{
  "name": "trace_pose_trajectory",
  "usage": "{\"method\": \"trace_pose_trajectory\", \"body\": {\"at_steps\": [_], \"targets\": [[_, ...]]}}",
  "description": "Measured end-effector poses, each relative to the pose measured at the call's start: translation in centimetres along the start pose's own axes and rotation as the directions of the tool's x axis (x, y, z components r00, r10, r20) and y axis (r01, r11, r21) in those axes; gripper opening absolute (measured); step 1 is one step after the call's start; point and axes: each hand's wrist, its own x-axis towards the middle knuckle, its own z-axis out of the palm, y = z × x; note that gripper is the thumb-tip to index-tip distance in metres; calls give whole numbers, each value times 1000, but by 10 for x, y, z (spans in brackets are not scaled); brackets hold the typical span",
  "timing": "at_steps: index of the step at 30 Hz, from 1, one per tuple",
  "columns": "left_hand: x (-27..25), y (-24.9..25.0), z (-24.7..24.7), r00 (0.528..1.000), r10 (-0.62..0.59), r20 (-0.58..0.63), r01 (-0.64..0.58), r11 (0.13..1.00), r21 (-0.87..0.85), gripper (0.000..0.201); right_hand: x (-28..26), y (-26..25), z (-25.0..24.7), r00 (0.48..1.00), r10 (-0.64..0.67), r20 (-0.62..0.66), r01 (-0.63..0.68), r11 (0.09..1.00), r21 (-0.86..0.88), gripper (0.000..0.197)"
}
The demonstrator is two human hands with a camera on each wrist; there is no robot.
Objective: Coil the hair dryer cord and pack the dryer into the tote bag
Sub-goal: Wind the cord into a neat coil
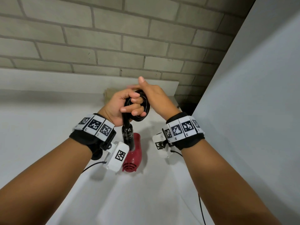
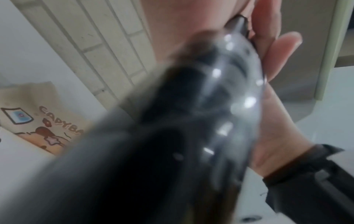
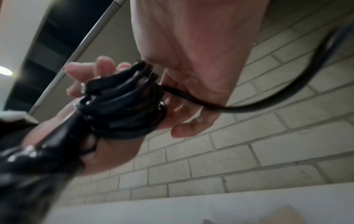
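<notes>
My left hand (image 1: 129, 105) grips a bundle of black cord loops (image 1: 144, 109), held up over the white counter (image 1: 48, 127). The red hair dryer (image 1: 133, 155) hangs below that hand by its black handle (image 1: 127, 135). This handle fills the left wrist view as a dark blur (image 2: 191, 121). My right hand (image 1: 148, 90) is against the top of the loops, thumb raised. In the right wrist view it holds the loose end of the cord (image 3: 287, 98), which runs from the coil (image 3: 124, 103) under the palm (image 3: 191, 60). The beige printed tote bag (image 2: 44, 121) lies flat on the counter, mostly hidden behind my left hand (image 1: 108, 95).
A grey brick wall (image 1: 113, 38) stands behind the counter. A tall white panel (image 1: 251, 95) closes off the right side. A raised white ledge (image 1: 81, 80) runs along the wall. A thin black wire (image 1: 201, 208) hangs by my right forearm.
</notes>
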Motion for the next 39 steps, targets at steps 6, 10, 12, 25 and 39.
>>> {"method": "trace_pose_trajectory", "body": {"at_steps": [6, 10, 12, 25, 39], "targets": [[0, -6, 5, 998, 17, -57, -20, 998, -59, 24, -5, -3, 11, 984, -85, -157, 29, 944, -330, 59], [2, -9, 17, 980, 65, -186, -66, 998, 0, 50, -4, -1, 20, 962, -143, -233, 43, 922, -384, 56], [0, -9, 21, 972, 91, -218, -85, 996, 37, 54, -4, -3, 21, 961, -174, -215, 71, 907, -416, 54], [-9, -15, 37, 871, 197, -449, -111, 971, 209, 58, -7, -3, 22, 979, -128, -159, 57, 918, -393, 56], [-15, -16, 36, 908, 187, -375, -155, 981, 112, 53, -21, -12, 20, 998, -26, -60, 16, 988, -154, 45]]}}
